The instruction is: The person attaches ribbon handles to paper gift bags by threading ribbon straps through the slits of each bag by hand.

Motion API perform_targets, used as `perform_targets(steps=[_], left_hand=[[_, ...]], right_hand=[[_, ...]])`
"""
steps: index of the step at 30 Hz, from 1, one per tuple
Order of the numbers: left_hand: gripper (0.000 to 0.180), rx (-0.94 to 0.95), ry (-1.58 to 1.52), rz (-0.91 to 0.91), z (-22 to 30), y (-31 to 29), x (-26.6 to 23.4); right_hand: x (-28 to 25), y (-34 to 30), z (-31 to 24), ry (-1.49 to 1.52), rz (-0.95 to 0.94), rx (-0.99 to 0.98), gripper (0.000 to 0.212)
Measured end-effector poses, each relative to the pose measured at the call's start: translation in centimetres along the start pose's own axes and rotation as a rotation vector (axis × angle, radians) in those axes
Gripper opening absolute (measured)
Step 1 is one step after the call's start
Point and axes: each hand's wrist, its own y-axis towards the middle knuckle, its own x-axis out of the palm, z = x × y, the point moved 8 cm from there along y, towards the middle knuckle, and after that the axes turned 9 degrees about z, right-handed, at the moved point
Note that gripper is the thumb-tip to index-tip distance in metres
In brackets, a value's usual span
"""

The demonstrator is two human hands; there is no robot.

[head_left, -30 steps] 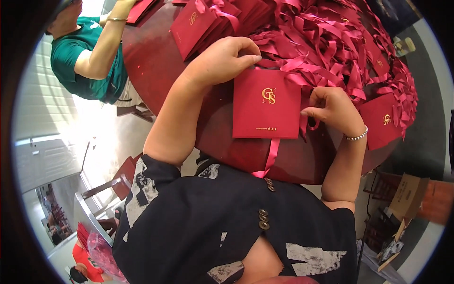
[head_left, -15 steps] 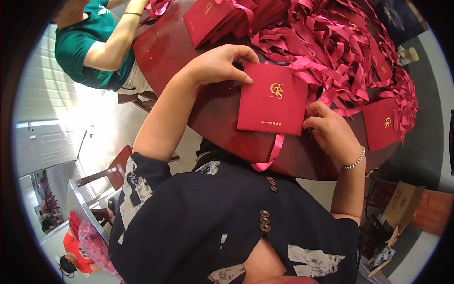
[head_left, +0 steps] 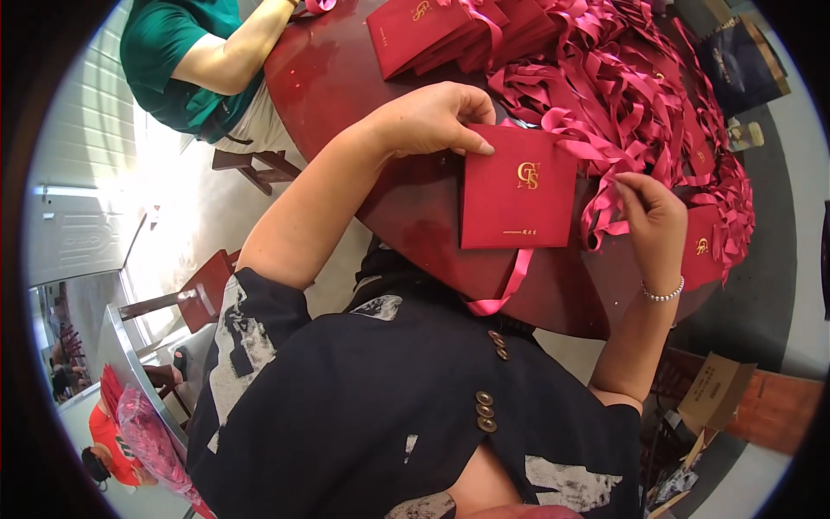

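Observation:
A flat, square red gift bag (head_left: 519,203) with gold print is held up over the table edge. At its upper left corner my left hand (head_left: 441,121) grips it between thumb and fingers. A pink ribbon (head_left: 512,285) hangs from under its lower edge. To the right of the bag, my right hand (head_left: 653,221) is raised, thumb and forefinger pinched on a pink ribbon (head_left: 603,216) that runs beside the bag. Its other fingers are curled in. Where that ribbon joins the bag cannot be made out.
On the dark red round table (head_left: 337,82) lie stacked red bags (head_left: 424,39) and a large heap of pink ribbons (head_left: 622,95). Another red bag (head_left: 702,242) lies right of my hand. A person in green (head_left: 177,65) sits at left. A cardboard box (head_left: 718,389) stands lower right.
My right hand has moved up and to the right, away from the bag's edge, drawing ribbon out. The bag stays in my left hand. The whole view has shifted slightly.

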Motion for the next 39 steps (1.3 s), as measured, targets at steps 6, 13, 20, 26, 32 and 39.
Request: perform_targets(steps=[6, 13, 20, 26, 32, 39], left_hand=[[0.019, -0.024, -0.154, 0.013, -0.8, 0.5, 0.1], [0.020, -0.043, -0.247, -0.031, -1.9, 0.8, 0.4], [0.020, -0.071, -0.202, -0.029, -1.9, 0.8, 0.2], [0.019, -0.070, -0.145, -0.010, -1.9, 0.9, 0.1], [0.018, -0.047, -0.091, 0.025, -1.7, 0.8, 0.1], [0.016, -0.072, -0.043, 0.046, -2.2, 1.0, 0.2]], right_hand=[[4.8, 1.0, -3.8, 0.371, -0.104, 0.066, 0.012], [10.3, 1.7, -5.0, 0.299, -0.207, -0.095, 0.007], [11.3, 1.8, -4.1, 0.341, -0.153, -0.052, 0.008], [11.3, 2.1, -4.8, 0.262, -0.112, -0.162, 0.006], [11.4, 2.2, -5.4, 0.218, -0.078, -0.238, 0.007], [11.6, 1.9, -5.8, 0.178, -0.117, -0.268, 0.006]])
